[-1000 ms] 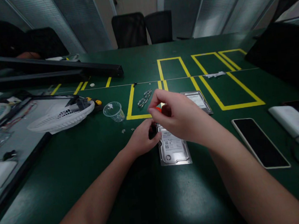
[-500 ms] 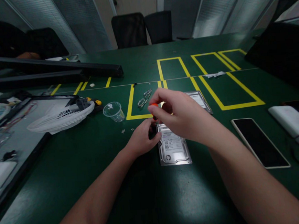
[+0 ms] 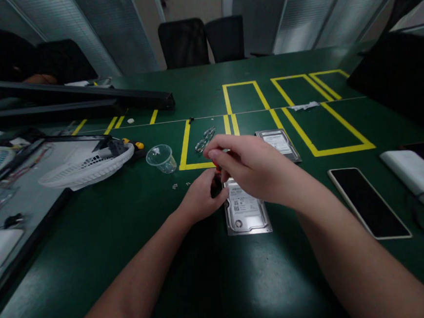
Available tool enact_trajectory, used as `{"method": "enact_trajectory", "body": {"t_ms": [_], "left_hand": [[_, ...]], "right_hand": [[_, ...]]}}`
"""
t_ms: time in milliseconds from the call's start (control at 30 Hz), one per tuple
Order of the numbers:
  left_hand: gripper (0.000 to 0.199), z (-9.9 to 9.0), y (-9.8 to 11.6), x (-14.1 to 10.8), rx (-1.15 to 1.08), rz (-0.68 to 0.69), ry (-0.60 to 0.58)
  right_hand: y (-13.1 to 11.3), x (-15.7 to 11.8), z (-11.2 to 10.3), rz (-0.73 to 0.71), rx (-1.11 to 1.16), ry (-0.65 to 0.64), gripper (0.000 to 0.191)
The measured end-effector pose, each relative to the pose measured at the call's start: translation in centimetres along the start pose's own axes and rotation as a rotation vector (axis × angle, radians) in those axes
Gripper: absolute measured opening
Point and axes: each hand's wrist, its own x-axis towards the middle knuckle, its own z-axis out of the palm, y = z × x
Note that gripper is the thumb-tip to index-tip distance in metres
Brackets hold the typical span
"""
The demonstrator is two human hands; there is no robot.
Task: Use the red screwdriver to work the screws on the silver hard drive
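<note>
A silver hard drive (image 3: 248, 212) with a white label lies flat on the green table. My left hand (image 3: 202, 195) grips its far left corner, thumb on the edge; the other fingertips are partly hidden. Above that corner my right hand (image 3: 251, 164) is closed round the red handle of a small screwdriver (image 3: 217, 165), held roughly upright. Its tip is out of sight between my hands. A second hard drive (image 3: 279, 143) lies beyond my right wrist. Several tiny screws (image 3: 175, 186) are scattered left of my left hand.
A clear plastic cup (image 3: 160, 159) and glasses (image 3: 205, 141) stand beyond my left hand. White racket-like frames (image 3: 88, 169) lie left, by long black bars (image 3: 71, 102). A phone (image 3: 367, 203) and a white power bank (image 3: 415, 177) are right. Another person sits far left.
My right hand has dropped slightly and its fingers now cover the top of the screwdriver handle, which showed before. My left hand and the hard drive have stayed in place.
</note>
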Motion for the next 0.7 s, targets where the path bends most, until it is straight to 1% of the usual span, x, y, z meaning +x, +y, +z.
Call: {"method": "enact_trajectory", "body": {"t_ms": [133,200,333,467,600,700], "left_hand": [[0.022,-0.09,0.21,0.06,0.0,-0.005,0.0],[0.022,-0.16,0.29,0.06,-0.006,-0.015,-0.011],[0.021,-0.21,0.13,0.02,0.01,-0.016,-0.037],[0.021,-0.2,-0.07,-0.02,0.015,-0.019,-0.056],[0.023,-0.25,0.09,0.03,0.003,-0.011,-0.037],[0.024,-0.24,0.28,0.06,-0.01,-0.018,-0.021]], "right_hand": [[-0.01,0.17,0.02,0.072,-0.007,0.033,0.024],[0.04,0.08,0.01,0.065,-0.007,0.051,0.019],[0.18,-0.27,0.05,0.059,0.014,0.053,0.017],[0.11,-0.43,0.07,0.03,0.003,0.033,0.006],[0.01,-0.2,-0.02,-0.017,-0.013,0.005,0.018],[0.02,0.07,-0.04,-0.002,-0.017,0.003,0.026]]}}
